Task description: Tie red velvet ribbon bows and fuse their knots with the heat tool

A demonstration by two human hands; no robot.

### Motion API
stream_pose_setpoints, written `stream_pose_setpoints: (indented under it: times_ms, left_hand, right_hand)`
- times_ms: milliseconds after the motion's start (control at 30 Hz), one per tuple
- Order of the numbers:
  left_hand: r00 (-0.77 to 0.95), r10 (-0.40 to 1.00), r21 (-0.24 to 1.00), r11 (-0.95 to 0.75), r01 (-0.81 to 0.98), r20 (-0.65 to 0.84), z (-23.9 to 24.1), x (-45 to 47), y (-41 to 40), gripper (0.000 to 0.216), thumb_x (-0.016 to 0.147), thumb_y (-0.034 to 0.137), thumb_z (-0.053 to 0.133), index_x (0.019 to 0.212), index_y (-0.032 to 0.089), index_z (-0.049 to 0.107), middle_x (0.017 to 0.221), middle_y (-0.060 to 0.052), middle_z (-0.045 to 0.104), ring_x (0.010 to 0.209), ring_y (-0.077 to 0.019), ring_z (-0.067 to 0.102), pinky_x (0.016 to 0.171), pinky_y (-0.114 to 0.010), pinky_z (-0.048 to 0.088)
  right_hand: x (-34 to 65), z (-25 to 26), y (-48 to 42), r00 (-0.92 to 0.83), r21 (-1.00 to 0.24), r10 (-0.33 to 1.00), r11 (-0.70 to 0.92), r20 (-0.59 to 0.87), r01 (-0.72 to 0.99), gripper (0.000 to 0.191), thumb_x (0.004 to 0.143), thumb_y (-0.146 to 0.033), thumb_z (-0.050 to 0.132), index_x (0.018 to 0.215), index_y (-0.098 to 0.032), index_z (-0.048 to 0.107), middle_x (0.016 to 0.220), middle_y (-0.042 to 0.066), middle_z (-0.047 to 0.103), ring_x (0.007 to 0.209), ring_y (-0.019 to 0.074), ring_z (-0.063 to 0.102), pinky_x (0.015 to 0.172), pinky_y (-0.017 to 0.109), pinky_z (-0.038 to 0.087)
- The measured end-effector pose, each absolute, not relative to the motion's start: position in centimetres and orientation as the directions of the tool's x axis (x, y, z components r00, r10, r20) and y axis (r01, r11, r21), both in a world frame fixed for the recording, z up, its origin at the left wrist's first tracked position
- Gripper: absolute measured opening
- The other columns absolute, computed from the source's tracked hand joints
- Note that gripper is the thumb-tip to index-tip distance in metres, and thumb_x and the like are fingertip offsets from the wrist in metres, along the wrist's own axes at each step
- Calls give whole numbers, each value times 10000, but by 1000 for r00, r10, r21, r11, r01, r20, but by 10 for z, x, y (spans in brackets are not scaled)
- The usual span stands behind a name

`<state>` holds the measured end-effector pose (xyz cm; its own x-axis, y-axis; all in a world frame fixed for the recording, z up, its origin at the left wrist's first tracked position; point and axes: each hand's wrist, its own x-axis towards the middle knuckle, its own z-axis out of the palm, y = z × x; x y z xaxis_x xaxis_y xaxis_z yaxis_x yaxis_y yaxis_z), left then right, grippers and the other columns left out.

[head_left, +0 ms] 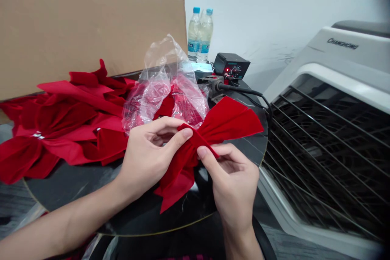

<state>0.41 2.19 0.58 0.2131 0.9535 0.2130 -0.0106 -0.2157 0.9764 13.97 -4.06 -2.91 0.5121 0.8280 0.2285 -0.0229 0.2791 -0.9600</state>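
Between my two hands, above the round black table [76,191], is a red velvet bow [231,120], with one wing spreading to the upper right and tails hanging to the lower left. A narrow red strip [199,140] lies across its gathered middle. My left hand [155,154] pinches the strip's upper left end between thumb and fingers. The lower right end is gripped by my right hand [233,178], its thumb on top. Fingers behind the fabric are partly hidden.
Several red velvet bows [67,122] are heaped at the left. Behind my hands sits a clear plastic bag [166,61] with red pieces inside. A cardboard box [91,24], water bottles [195,34], a black control box [232,65] with a cable, and a white air cooler [329,57] stand around.
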Motion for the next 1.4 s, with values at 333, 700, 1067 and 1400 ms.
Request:
stream_pose_setpoints:
  times_ms: [333,700,1067,1400]
  left_hand:
    - [295,948,993,-111,-41,118,8,4,27,150,782,152,859,847,169,725,725,38,688,681,-83,632,638,-126,496]
    - [624,751,842,468,-270,-217,6,-3,40,161,804,198,854,844,137,709,770,-7,684,685,-89,652,676,-170,532]
    - [693,700,823,489,-289,-173,5,-5,39,292,764,174,897,763,186,606,691,43,622,617,-62,572,601,-137,462]
    - [526,850,995,68,-75,-18,3,-3,35,58,834,224,829,877,190,843,939,-35,810,910,-177,719,846,-235,553]
  right_hand:
    - [141,-32,-42,448,-951,849,310,280,7,151,867,-213,799,768,-204,686,728,-43,711,668,71,673,647,134,558]
    - [146,-30,-42,388,-929,856,370,342,1,145,873,-182,778,794,-216,662,742,-27,692,664,101,667,627,186,571]
    - [171,-29,-40,221,-914,888,404,403,41,145,845,-206,810,797,-228,675,716,-27,699,623,121,660,570,218,530]
    - [181,-26,-40,201,-894,882,379,427,238,96,899,-216,767,847,-228,686,785,-15,706,694,134,668,628,240,530]
